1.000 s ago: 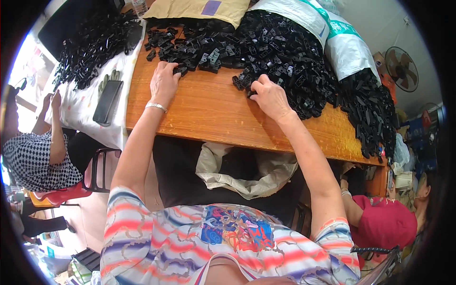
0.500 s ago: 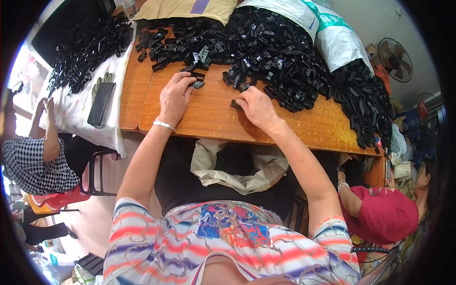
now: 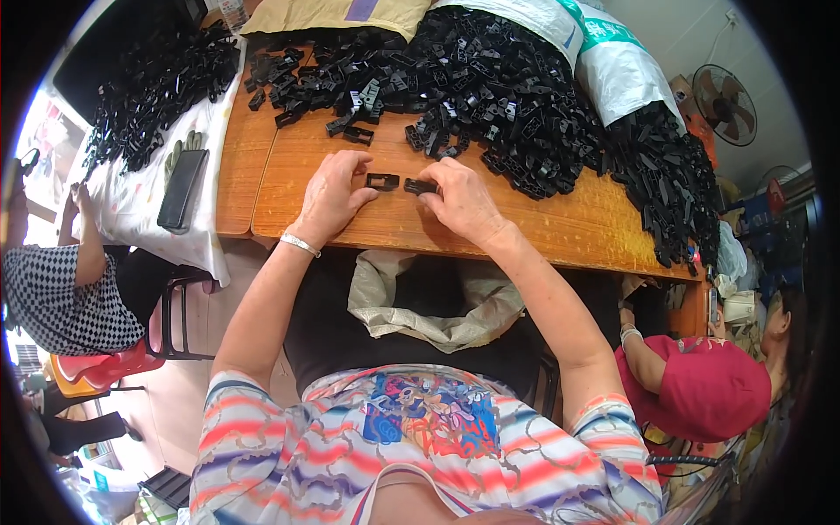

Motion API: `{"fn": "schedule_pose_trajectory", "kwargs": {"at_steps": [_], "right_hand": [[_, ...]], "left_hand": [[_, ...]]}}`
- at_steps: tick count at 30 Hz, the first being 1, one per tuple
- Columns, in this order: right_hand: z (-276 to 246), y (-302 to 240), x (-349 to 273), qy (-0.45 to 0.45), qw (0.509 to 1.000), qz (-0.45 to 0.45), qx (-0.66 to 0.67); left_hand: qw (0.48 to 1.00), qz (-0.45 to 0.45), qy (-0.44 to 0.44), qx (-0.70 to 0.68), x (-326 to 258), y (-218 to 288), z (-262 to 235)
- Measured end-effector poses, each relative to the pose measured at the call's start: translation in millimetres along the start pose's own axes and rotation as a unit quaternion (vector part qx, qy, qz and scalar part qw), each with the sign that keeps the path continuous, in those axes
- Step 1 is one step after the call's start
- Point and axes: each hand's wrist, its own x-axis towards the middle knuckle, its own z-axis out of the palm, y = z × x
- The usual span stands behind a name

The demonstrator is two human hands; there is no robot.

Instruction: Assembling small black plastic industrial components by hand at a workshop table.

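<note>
- Nearest me, below the table edge, a pale woven sack (image 3: 376, 320) gapes with its rim crumpled outward; its inside is too dark for me to tell what it holds.
- My right hand (image 3: 459, 199) pinches a small black piece (image 3: 420, 186) between thumb and fingers, its free end pointing left.
- My left hand (image 3: 337, 194) curves thumb and fingers about the left end of a black frame (image 3: 391, 182); I cannot tell whether they grip it.
- Frame and piece face each other between my hands, near but apart, at the near part of the brown table (image 3: 542, 229). I judge it best to hold both level and in line, pinching only the outer ends so the facing ends show, and pressing lightly, since thin sides may flex.
- Just beyond lies a loose black part (image 3: 357, 136), then a big heap of black parts (image 3: 516, 122).
- Behind the heap, a tan bag (image 3: 328, 19) and a white bag (image 3: 525, 17) lie with their mouths toward it.
- To the right, a white-and-green bag (image 3: 623, 80) opens onto another black pile (image 3: 665, 188) along the table's end.
</note>
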Motion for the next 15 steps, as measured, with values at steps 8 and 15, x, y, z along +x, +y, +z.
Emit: {"fn": "schedule_pose_trajectory", "kwargs": {"at_steps": [8, 15], "right_hand": [[15, -14, 14, 0.071, 0.995, -0.061, 0.03], [13, -23, 10, 0.085, 0.99, -0.106, 0.036]], "left_hand": [[0.997, -0.017, -0.072, 0.032, 0, 6, 2], [0.944, -0.17, -0.1, -0.266, -9, 11, 6]]}}
